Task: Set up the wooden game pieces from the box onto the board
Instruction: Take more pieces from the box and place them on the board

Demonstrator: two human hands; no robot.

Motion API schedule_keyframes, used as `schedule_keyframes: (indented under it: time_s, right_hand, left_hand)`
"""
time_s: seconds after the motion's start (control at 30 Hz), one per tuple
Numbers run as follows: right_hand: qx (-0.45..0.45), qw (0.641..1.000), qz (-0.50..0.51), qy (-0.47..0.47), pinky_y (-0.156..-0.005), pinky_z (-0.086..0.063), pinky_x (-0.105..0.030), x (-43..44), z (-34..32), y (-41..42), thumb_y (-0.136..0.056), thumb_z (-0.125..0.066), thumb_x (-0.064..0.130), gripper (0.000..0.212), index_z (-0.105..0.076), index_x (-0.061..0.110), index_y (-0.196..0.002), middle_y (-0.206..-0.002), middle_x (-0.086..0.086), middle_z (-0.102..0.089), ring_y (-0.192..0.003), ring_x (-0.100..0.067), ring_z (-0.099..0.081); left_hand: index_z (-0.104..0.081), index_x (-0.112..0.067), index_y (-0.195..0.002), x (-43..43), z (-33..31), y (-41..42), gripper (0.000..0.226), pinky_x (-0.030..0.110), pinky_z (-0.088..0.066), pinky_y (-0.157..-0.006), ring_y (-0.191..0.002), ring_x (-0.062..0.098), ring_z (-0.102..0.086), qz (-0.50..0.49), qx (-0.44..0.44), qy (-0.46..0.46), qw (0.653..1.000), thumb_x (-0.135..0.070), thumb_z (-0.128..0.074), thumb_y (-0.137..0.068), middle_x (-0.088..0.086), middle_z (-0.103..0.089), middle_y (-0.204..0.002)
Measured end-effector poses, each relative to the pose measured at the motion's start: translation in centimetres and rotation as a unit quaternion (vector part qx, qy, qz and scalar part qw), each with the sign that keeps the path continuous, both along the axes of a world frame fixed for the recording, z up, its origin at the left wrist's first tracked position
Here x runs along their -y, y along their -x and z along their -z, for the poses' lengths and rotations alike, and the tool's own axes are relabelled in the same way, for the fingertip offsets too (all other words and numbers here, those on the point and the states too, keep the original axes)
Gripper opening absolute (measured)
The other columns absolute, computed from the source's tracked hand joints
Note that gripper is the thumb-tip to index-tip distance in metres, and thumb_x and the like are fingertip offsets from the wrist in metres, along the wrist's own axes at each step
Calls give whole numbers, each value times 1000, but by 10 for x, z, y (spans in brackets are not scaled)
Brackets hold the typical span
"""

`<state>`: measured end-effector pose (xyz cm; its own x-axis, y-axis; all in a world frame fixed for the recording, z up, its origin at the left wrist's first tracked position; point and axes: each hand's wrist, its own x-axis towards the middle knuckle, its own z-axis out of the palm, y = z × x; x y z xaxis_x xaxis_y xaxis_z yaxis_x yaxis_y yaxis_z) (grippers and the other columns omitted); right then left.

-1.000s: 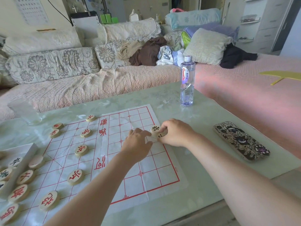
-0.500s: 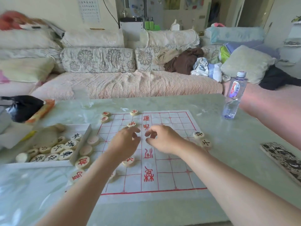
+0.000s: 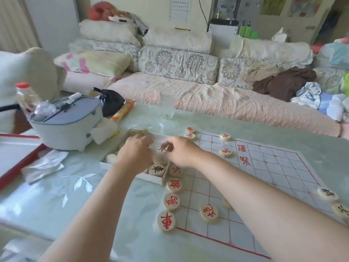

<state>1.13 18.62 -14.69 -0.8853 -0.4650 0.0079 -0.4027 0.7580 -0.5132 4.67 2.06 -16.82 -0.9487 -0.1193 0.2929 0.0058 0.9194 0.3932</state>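
A white paper board [image 3: 264,176] with a red grid lies on the glass table. Red-lettered wooden discs stand along its near left edge [image 3: 171,201] and at its far left corner [image 3: 225,137]. Two black-lettered discs [image 3: 327,193] sit at the right edge. The white box [image 3: 151,179] lies just left of the board and holds more discs, one black-lettered [image 3: 157,169]. My left hand [image 3: 136,152] reaches down into the box with its fingertips hidden. My right hand [image 3: 181,152] is over the box too and pinches a black-lettered disc [image 3: 162,149], which is blurred.
A grey-white pouch [image 3: 66,125], a black bag [image 3: 111,103] and a red-capped bottle [image 3: 24,95] stand at the table's left. A red-edged tray [image 3: 18,161] and crumpled tissue [image 3: 45,165] lie nearer. A sofa [image 3: 207,103] runs behind the table.
Both hands have moved left from the middle of the board to the box. The view has swung left, so the water bottle and phone case are out of sight.
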Motion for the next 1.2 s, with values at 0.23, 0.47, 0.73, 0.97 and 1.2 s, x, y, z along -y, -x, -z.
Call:
schedule_keyframes:
  time_s: [0.23,0.47,0.73,0.97,1.2]
  right_hand:
    - [-48,997,-10,-62,-101,-45,-39,70,16,49,-93,-58,36,47,-48,29,-138,-138,-2,-49,-124,-24,-52]
    - [-75,990,9,-119,-104,-42,-40,99,18,92,-99,-52,31,55,-35,20,-151,-145,-10,-44,-131,-30,-46]
    - [-116,984,59,-120,-91,-46,-36,121,32,102,-96,-59,30,27,-57,17,-119,-125,-6,-52,-115,-29,-55]
    - [-191,980,19,49,-75,-42,-26,115,32,87,-86,-60,13,16,-60,13,-102,-108,-3,-56,-92,-20,-57]
    - [-181,958,-129,180,-75,-50,-14,104,30,46,-75,-69,-3,28,-64,22,-87,-105,3,-61,-95,-5,-63]
  left_hand:
    - [-44,-30,-136,49,10,4,47,37,-40,-97,-122,26,-35,-49,36,27,998,-23,-52,-90,3,-44,-130]
    - [-37,-28,-140,67,17,4,52,36,-37,-98,-122,25,-37,-42,94,-14,995,-20,-50,-90,3,-44,-133]
    - [-39,-27,-138,63,12,3,46,36,-38,-98,-122,24,-37,-34,70,-87,993,-20,-45,-93,2,-45,-130]
    - [-40,-23,-138,72,14,4,46,31,-41,-94,-119,21,-47,-39,29,-175,983,-22,-50,-93,2,-51,-126]
    - [-37,-27,-143,71,4,4,66,38,-51,-93,-107,18,-63,-70,5,-376,924,-48,-63,-86,-2,-62,-124]
